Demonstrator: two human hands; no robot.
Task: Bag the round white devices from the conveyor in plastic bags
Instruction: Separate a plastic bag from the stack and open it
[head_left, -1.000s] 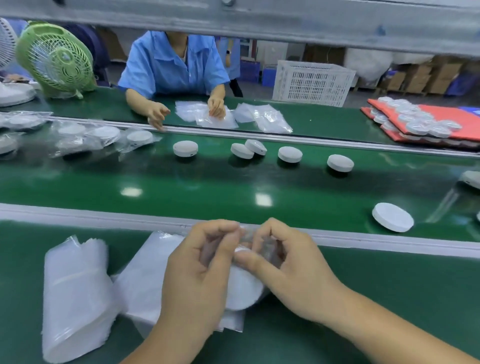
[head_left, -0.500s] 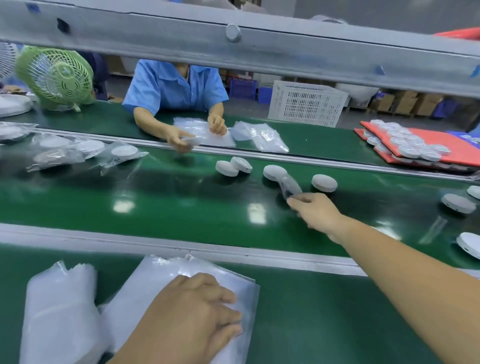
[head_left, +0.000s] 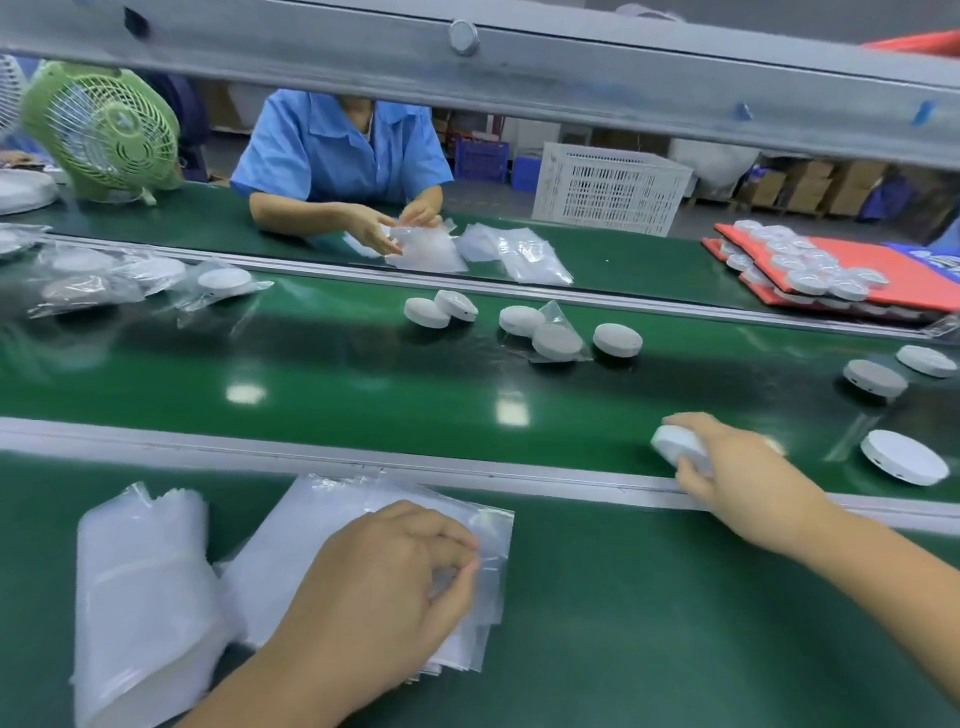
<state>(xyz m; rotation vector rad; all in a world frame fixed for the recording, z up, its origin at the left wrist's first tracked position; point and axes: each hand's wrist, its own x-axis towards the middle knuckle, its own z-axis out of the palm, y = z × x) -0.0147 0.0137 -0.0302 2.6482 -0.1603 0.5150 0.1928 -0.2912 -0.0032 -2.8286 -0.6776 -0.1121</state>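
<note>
My right hand (head_left: 737, 467) grips a round white device (head_left: 678, 447) at the near edge of the green conveyor belt (head_left: 363, 384). My left hand (head_left: 384, 577) rests on a stack of clear plastic bags (head_left: 322, 519) on the near table, pinching the top bag's corner. A freshly bagged device (head_left: 557, 340) lies mid-belt among several loose white devices (head_left: 428, 312). More loose devices (head_left: 904, 457) sit at the right. Several bagged devices (head_left: 223, 280) lie at the belt's left.
A second bundle of bags (head_left: 140, 582) lies at my left. Across the belt a person in a blue shirt (head_left: 337, 150) handles bags. A green fan (head_left: 104, 130), a white crate (head_left: 610, 187) and red trays (head_left: 883, 275) with bagged devices stand beyond. A grey rail (head_left: 467, 57) crosses overhead.
My right hand left the bagged device on the belt, pulled back toward me and took hold of a loose device. My left hand moved onto the bag stack and pinched a bag.
</note>
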